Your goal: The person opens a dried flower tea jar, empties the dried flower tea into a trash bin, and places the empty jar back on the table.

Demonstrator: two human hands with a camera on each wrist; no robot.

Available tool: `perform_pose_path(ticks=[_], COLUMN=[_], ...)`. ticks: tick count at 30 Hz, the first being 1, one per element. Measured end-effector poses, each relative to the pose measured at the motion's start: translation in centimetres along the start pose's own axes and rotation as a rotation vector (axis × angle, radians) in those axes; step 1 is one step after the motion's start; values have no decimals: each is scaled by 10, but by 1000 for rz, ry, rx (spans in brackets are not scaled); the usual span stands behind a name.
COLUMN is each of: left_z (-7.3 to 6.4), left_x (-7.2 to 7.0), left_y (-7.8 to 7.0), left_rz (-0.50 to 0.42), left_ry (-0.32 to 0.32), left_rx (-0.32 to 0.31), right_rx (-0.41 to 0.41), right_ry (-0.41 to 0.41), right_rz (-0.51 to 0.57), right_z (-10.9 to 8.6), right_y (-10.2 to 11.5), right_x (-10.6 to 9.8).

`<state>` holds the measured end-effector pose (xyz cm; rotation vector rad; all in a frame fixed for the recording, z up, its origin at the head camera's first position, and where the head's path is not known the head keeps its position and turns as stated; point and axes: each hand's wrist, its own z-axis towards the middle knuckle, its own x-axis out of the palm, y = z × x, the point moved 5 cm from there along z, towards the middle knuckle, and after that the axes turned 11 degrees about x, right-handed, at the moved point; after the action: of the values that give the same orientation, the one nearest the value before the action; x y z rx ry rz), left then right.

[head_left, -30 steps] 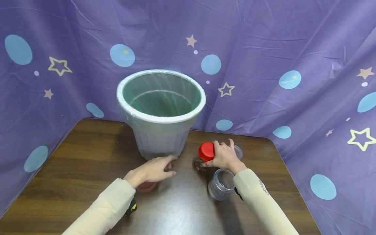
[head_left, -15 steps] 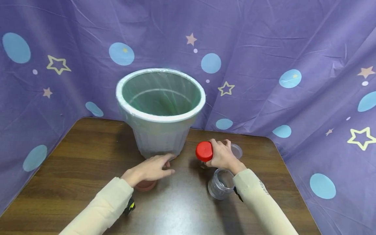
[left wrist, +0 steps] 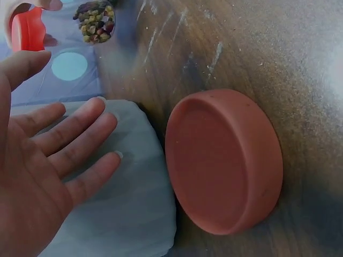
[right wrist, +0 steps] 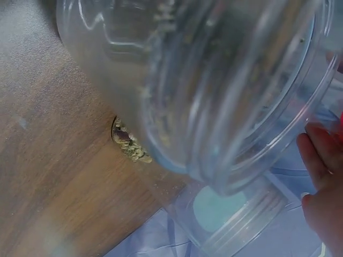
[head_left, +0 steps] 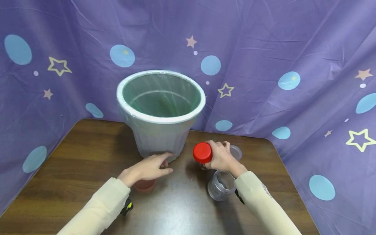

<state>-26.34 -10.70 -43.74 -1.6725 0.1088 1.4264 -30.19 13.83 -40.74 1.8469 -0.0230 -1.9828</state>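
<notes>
My right hand point(head_left: 221, 156) grips a clear jar with a red lid point(head_left: 202, 152). Small dried pieces point(left wrist: 95, 24) in brown, yellow and dark red lie at the jar's bottom, and whether it touches the table cannot be told. Just in front stands an open clear jar point(head_left: 220, 186), large in the right wrist view. Another clear jar point(right wrist: 236, 219) is beyond the right hand. My left hand point(head_left: 147, 168) has extended, spread fingers and holds nothing. It is beside the base of the large pale pot point(head_left: 160, 137), above a shallow terracotta dish point(left wrist: 214, 166).
The wooden table point(head_left: 88, 156) ends at a purple curtain point(head_left: 249, 65) with stars and blue dots. A black wrist strap with a yellow mark point(head_left: 127, 206) sits under the left sleeve. The pot occupies the table's back middle.
The red-lidded jar has come from tilted to more upright and moved slightly left with my right hand. My left hand has drifted a little left. The pot and foreground jar stay put.
</notes>
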Motion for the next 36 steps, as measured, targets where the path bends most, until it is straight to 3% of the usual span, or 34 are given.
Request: perform_pose_path(ticks=[7,15,20,23,28,36], left_z=[-1,-4,-4,-3,2,14], left_x=[-3,-20,-26,-26,-21,-17], left_y=[1,-11,-19,-24,-35,-54], left_rz=[4,-100,-87,-64,-9,10], left_ry=[14,83,116,92,-3,-115], left_rx=[-4,5,5,6,5,51], right_rx=[-12,32,6,-17,-50,-109], right_ry=[-59,-12,-12,-26,-17,27], right_rz=[53,111,124,99,65,92], right_z=[-1,-4,-8,-11,-14,-16], right_y=[1,2,9,11,14,20], right_x=[-6,-8,-6,-6,-7,-6])
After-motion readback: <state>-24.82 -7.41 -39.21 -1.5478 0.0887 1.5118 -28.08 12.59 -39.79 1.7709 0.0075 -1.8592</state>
